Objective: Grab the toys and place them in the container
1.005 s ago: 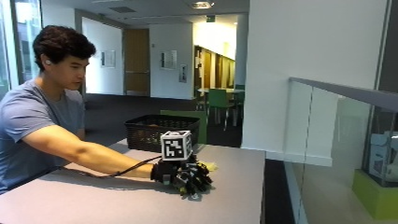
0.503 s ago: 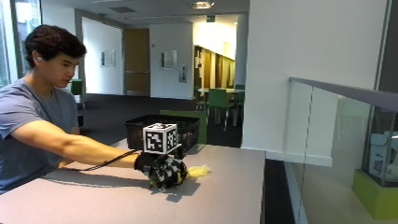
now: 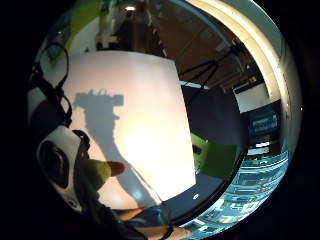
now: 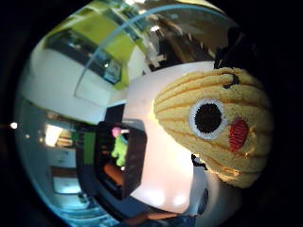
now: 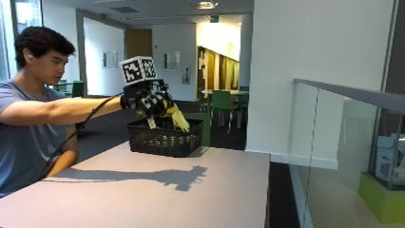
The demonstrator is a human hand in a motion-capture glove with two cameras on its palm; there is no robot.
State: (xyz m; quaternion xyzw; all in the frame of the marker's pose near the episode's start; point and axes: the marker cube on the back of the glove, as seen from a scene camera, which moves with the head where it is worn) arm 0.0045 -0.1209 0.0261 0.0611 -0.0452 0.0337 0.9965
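Observation:
In the outside view my gloved right hand (image 5: 147,99) is raised above the table and grips a yellow plush toy (image 5: 175,115), which hangs down over the black mesh basket (image 5: 163,138). The thumb side palm view is filled by the toy's knitted yellow face (image 4: 213,125), with one round eye and a red mouth, close to the palm. Beyond it the basket (image 4: 130,163) stands on the table with a green and pink toy (image 4: 118,145) inside. A yellow bit of the toy with a red tip (image 3: 103,170) shows in the little finger side palm view.
The pale table (image 5: 158,190) carries the shadow of my arm and hand (image 5: 171,175). The basket sits at the table's far edge. A glass partition (image 5: 342,142) runs along the right side. The person's bare arm stays low at the left.
My hand has lifted the yellow toy off the table and carried it up and back to above the basket. The outside camera's picture has also shifted.

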